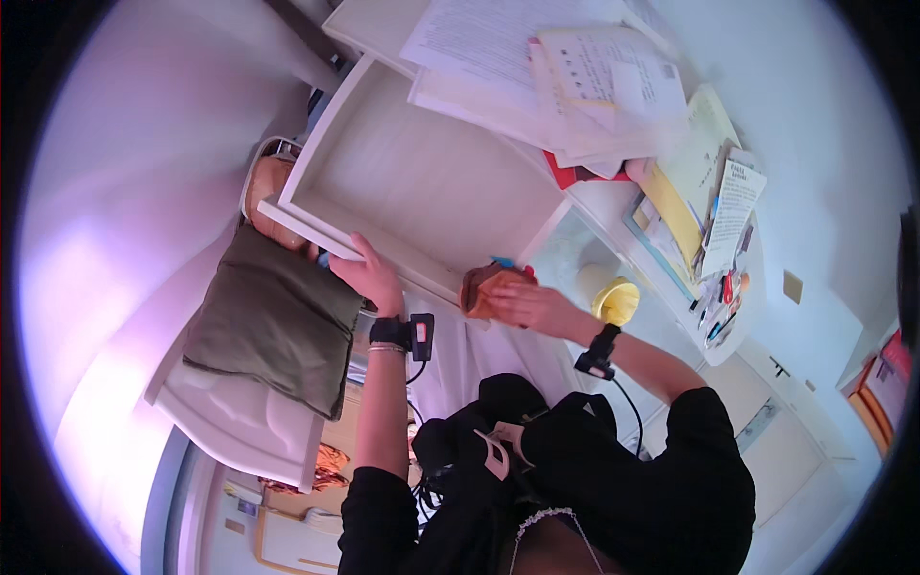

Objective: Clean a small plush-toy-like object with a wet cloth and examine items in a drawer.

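A pulled-out white drawer (422,153) with a bare light bottom lies ahead of me. My left hand (372,281) grips the near edge of its front panel (331,235), with the thumb over the top and the other fingers on the outer side. In my right hand (532,305) is a bunched brown cloth (487,287), pressed at the drawer's near right corner. Its fingers lie over the cloth, and small blue and pink bits show just beyond it. Black straps with small devices sit on both wrists.
Papers (604,86) and a red folder (575,172) cover the desk beyond the drawer. Stationery (724,302) lies at the desk's right end. A yellow-lined bin (615,299) stands beside my right forearm. At left is a white chair (240,422) with a dark green cushion (278,316).
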`<state>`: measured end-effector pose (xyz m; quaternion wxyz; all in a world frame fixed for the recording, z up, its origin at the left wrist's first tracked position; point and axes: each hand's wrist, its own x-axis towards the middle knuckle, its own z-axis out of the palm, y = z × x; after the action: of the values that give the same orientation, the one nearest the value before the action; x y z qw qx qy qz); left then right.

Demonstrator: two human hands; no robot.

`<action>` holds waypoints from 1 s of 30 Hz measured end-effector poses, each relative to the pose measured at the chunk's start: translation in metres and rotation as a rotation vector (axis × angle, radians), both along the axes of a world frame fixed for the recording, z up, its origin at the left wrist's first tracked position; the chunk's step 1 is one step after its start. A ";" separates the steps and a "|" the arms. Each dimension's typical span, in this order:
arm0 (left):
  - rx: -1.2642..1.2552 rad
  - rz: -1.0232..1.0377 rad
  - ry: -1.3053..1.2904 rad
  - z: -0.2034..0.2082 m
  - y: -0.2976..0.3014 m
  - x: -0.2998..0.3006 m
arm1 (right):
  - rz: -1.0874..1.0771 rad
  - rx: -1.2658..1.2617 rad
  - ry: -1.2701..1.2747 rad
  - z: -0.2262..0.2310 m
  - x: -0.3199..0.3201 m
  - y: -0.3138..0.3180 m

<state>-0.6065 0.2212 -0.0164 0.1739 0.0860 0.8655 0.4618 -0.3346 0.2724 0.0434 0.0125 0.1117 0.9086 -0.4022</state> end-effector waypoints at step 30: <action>-0.381 -0.764 -1.384 0.048 -0.055 -0.027 | -1.340 -1.836 0.556 0.089 0.017 0.013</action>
<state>-0.6339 0.1667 0.0313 0.8269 0.0395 0.5365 0.1637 -0.3176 0.2856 0.1326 -0.3253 0.4255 0.0076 -0.8445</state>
